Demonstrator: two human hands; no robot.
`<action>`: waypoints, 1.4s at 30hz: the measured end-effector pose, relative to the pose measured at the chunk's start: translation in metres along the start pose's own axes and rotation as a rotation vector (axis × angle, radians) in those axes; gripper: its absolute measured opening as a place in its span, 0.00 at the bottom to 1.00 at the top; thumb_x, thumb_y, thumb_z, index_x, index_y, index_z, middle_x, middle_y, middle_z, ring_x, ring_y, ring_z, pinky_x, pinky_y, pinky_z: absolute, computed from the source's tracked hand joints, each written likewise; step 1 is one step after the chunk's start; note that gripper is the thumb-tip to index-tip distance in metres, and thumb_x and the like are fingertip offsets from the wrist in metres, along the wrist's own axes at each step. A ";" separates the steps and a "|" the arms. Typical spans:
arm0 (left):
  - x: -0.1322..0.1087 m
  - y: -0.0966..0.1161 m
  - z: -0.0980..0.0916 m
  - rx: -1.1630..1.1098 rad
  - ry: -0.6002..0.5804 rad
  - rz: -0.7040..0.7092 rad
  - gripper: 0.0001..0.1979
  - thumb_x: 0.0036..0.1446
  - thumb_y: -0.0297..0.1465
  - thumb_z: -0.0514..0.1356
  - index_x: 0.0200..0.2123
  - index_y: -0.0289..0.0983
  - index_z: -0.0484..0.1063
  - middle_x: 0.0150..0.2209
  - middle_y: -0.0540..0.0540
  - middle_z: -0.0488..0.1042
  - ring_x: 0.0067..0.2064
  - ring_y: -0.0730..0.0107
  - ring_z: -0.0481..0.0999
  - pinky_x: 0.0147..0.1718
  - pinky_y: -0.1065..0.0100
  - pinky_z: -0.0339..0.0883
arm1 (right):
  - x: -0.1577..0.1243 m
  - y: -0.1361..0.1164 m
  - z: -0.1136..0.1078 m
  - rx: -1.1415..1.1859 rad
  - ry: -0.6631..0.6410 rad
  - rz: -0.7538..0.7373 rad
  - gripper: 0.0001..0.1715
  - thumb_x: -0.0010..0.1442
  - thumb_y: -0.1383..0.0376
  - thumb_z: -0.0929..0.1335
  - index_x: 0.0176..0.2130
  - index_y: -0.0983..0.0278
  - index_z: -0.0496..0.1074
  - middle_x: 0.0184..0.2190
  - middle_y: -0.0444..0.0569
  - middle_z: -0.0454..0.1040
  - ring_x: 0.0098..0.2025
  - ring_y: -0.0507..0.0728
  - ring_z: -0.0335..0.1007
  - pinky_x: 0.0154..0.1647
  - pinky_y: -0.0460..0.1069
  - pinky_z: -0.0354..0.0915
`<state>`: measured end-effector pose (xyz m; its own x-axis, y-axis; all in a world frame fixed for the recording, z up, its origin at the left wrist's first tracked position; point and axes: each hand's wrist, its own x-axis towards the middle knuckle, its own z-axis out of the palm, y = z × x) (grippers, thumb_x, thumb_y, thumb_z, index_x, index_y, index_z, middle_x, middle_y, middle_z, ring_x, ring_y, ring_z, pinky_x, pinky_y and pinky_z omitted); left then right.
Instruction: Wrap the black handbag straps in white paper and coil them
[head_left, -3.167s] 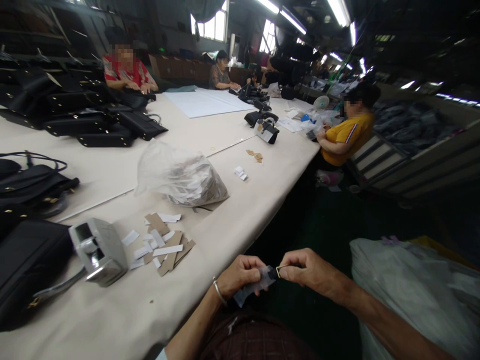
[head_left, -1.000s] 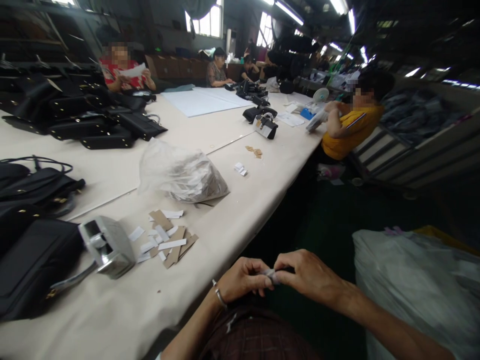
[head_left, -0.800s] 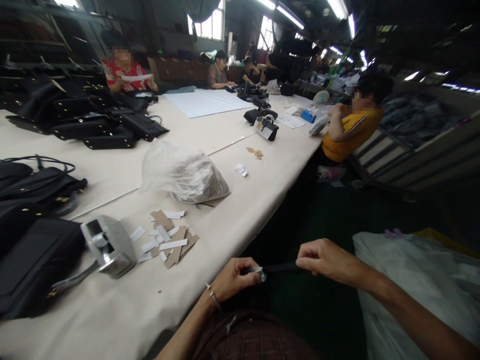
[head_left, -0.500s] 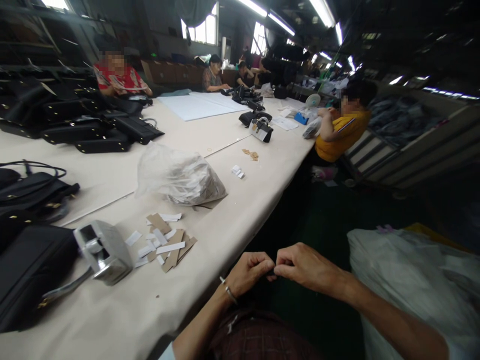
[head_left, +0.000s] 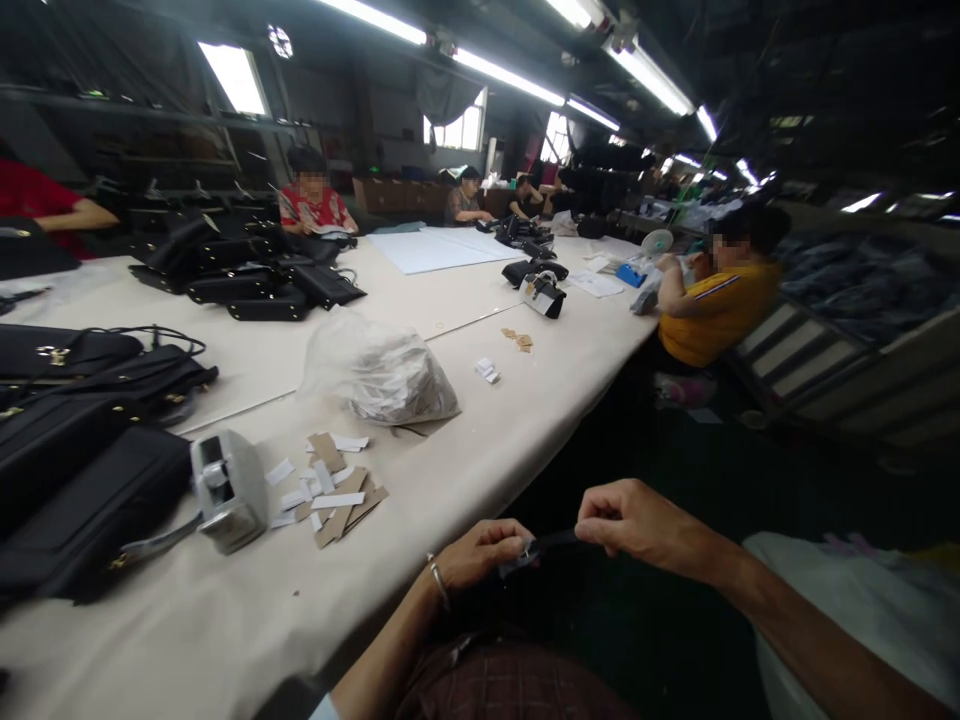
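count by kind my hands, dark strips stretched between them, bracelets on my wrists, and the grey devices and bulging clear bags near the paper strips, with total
Left hand and right hand: 2
Dark strip: 1
Bracelet: 1
Grey device: 1
Bulging clear bag: 1
Total: 6

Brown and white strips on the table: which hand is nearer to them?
Left: the left hand is to the right of the strips, beside the table; the right hand is farther right.
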<state>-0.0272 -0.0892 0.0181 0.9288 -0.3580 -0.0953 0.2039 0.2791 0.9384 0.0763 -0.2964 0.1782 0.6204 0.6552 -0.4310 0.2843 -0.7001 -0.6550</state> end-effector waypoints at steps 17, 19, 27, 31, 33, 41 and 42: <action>0.085 0.013 0.103 0.271 0.569 0.168 0.23 0.59 0.50 0.57 0.26 0.36 0.65 0.23 0.55 0.59 0.27 0.75 0.56 0.27 0.71 0.52 | 0.004 0.098 -0.110 -0.106 -0.156 -0.109 0.16 0.55 0.54 0.69 0.26 0.63 0.74 0.19 0.41 0.68 0.22 0.49 0.61 0.22 0.44 0.52; 0.076 0.000 0.099 0.221 0.683 0.140 0.23 0.59 0.51 0.57 0.26 0.37 0.63 0.22 0.55 0.59 0.26 0.75 0.56 0.28 0.71 0.53 | 0.008 0.112 -0.137 -0.114 -0.162 -0.098 0.20 0.56 0.51 0.69 0.25 0.64 0.72 0.17 0.40 0.64 0.20 0.49 0.56 0.21 0.45 0.49; 0.084 0.027 0.118 0.240 0.726 0.140 0.22 0.59 0.49 0.58 0.33 0.34 0.75 0.27 0.50 0.68 0.30 0.72 0.62 0.31 0.70 0.56 | 0.020 0.085 -0.136 -0.116 -0.224 -0.279 0.19 0.55 0.52 0.70 0.26 0.64 0.73 0.19 0.39 0.63 0.22 0.48 0.54 0.21 0.45 0.48; 0.102 0.056 0.137 0.237 0.730 0.240 0.21 0.60 0.48 0.57 0.31 0.35 0.72 0.27 0.51 0.68 0.30 0.72 0.63 0.32 0.70 0.58 | 0.027 0.062 -0.112 -0.249 -0.195 -0.424 0.18 0.55 0.53 0.69 0.25 0.64 0.74 0.19 0.39 0.64 0.23 0.49 0.56 0.21 0.45 0.49; 0.106 0.061 0.140 0.314 0.768 0.290 0.20 0.61 0.48 0.56 0.29 0.37 0.68 0.26 0.53 0.64 0.29 0.73 0.61 0.31 0.70 0.57 | 0.028 0.055 -0.109 -0.259 -0.217 -0.465 0.18 0.56 0.53 0.69 0.26 0.64 0.75 0.18 0.39 0.62 0.23 0.49 0.55 0.21 0.45 0.49; 0.060 0.005 0.099 0.533 1.070 0.284 0.23 0.59 0.52 0.54 0.25 0.38 0.64 0.25 0.53 0.60 0.29 0.71 0.59 0.31 0.69 0.58 | 0.035 0.074 -0.179 -0.251 -0.251 -0.379 0.25 0.54 0.46 0.70 0.26 0.66 0.72 0.19 0.38 0.58 0.23 0.48 0.51 0.22 0.44 0.47; 0.051 -0.009 0.092 0.531 1.121 0.269 0.24 0.58 0.53 0.54 0.24 0.38 0.64 0.25 0.53 0.60 0.29 0.70 0.60 0.31 0.69 0.59 | 0.037 0.079 -0.192 -0.250 -0.254 -0.369 0.26 0.53 0.45 0.70 0.26 0.66 0.71 0.19 0.38 0.58 0.23 0.48 0.50 0.22 0.44 0.47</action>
<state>-0.0096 -0.1915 0.0355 0.7258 0.6747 0.1341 0.0612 -0.2575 0.9643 0.2625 -0.3819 0.2296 0.2570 0.8982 -0.3566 0.6361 -0.4350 -0.6373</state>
